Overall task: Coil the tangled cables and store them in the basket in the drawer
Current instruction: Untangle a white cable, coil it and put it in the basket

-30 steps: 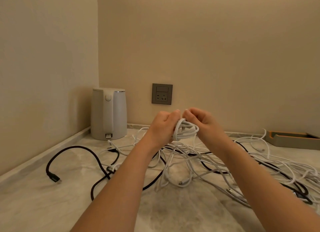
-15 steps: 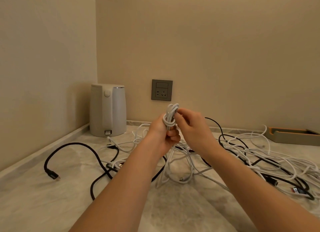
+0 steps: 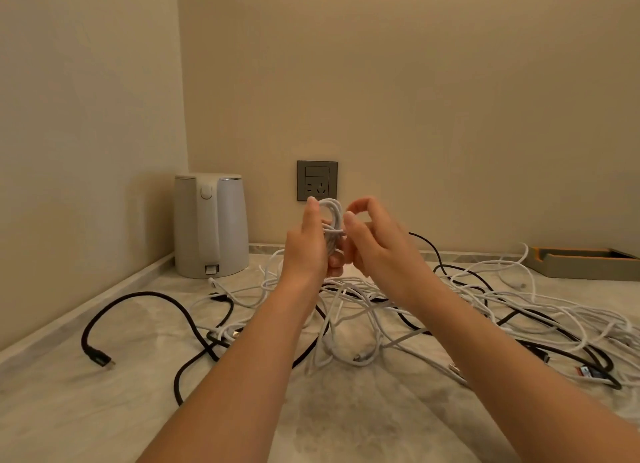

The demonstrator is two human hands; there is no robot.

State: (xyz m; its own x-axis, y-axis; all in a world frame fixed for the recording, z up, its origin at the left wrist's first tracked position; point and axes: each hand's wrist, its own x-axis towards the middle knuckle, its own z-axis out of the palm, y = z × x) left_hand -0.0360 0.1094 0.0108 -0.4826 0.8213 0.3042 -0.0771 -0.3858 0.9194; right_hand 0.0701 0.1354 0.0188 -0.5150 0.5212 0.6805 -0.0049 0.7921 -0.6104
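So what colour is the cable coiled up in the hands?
White. The coiled cable shows plainly in the head view.

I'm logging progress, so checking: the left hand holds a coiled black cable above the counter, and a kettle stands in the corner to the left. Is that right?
Not quite. The head view shows the coiled cable in the left hand is white, not black. It is above the counter, and the kettle stands in the left corner.
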